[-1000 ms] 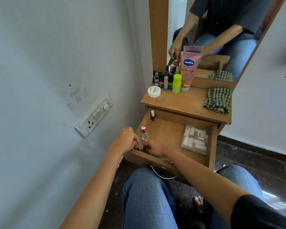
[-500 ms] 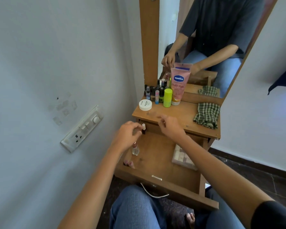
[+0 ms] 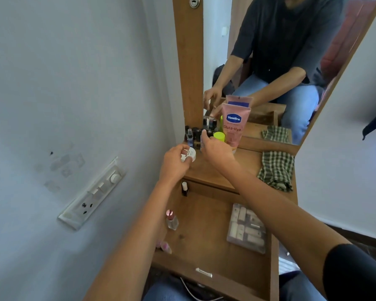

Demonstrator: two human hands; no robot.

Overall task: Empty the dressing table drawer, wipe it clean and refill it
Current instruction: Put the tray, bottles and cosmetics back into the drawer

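The drawer (image 3: 204,240) stands pulled out, and I count four lots inside it. A small dark bottle with a white cap (image 3: 184,189) is upright in its back left corner. A clear bottle with a pink cap (image 3: 172,222) stands by its left wall, further forward. Some pink pieces (image 3: 164,246) lie at its front left, too blurred for me to name, and a clear plastic case (image 3: 246,232) lies flat near its right wall. Both hands are up over the tabletop (image 3: 246,158) behind the drawer. The left hand (image 3: 174,165), above the drawer's back left corner, grips a round white jar (image 3: 192,154), thumb and fingers curled round its rim. The right hand (image 3: 215,149) reaches further back from the drawer to a cluster of small dark bottles (image 3: 193,133). Its fingertips are among them and I cannot tell whether they are apart or pinching one. Behind the drawer's right side a green checked cloth (image 3: 276,170) lies crumpled on the tabletop. A pink Vaseline tube (image 3: 234,127) stands behind the drawer's middle, against the mirror (image 3: 291,61)
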